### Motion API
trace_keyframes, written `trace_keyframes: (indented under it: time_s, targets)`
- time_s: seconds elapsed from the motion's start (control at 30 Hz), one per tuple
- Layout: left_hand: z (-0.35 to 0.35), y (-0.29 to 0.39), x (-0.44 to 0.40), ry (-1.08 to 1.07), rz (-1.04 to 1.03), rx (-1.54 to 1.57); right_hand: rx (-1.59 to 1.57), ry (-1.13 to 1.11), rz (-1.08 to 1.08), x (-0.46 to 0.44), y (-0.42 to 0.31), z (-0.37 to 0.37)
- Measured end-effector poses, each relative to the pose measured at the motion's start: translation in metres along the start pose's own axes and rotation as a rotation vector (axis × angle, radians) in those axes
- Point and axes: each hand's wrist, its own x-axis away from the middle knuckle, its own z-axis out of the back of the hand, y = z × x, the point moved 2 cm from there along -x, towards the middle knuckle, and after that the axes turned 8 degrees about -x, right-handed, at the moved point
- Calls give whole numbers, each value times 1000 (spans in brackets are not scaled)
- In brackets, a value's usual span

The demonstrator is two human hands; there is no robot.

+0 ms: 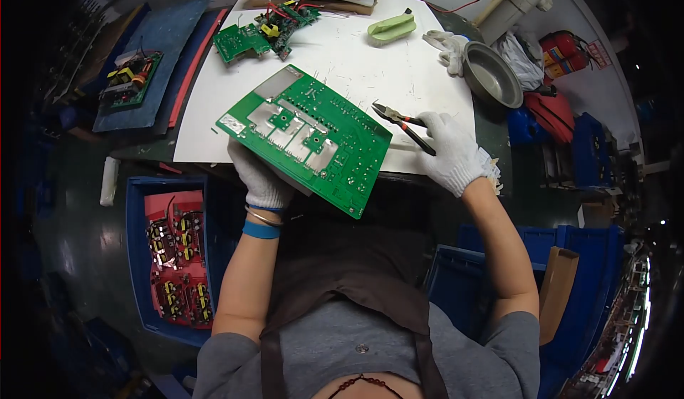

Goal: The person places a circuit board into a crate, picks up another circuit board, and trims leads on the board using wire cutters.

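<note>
A large green circuit board [335,125], solder side up with silvery patches, is tilted over the front of the white work surface. My left hand [260,178], in a white glove, grips it from below at its left edge; the fingers are mostly hidden under it. My right hand [452,153], also gloved, is closed around the handles of diagonal cutters [406,127] with black and orange grips. Their jaws point left, near the board's upper right edge. Thin wire clippings [349,85] lie scattered behind the board.
Smaller green boards with components [246,43] lie at the back left, beside a light green brush-like block [392,28]. A metal bowl [491,75] and a loose glove [449,48] sit at the right. Below left, a blue crate [135,256] holds several populated boards.
</note>
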Motion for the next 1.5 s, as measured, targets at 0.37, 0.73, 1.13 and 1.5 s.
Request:
trace_keyframes:
  time_s: [0.37, 0.73, 1.13, 1.5]
  targets:
    - [-4, 2, 1, 4, 11, -5, 276, 347, 43, 8, -17, 29]
    - [1, 0, -1, 1, -10, -9, 77, 144, -137, 17, -25, 22]
    - [0, -1, 0, -31, 1, 14, 52, -108, -117, 1, -43, 8]
    - [5, -2, 0, -14, 12, 21, -40, -265, -210, -12, -20, -3]
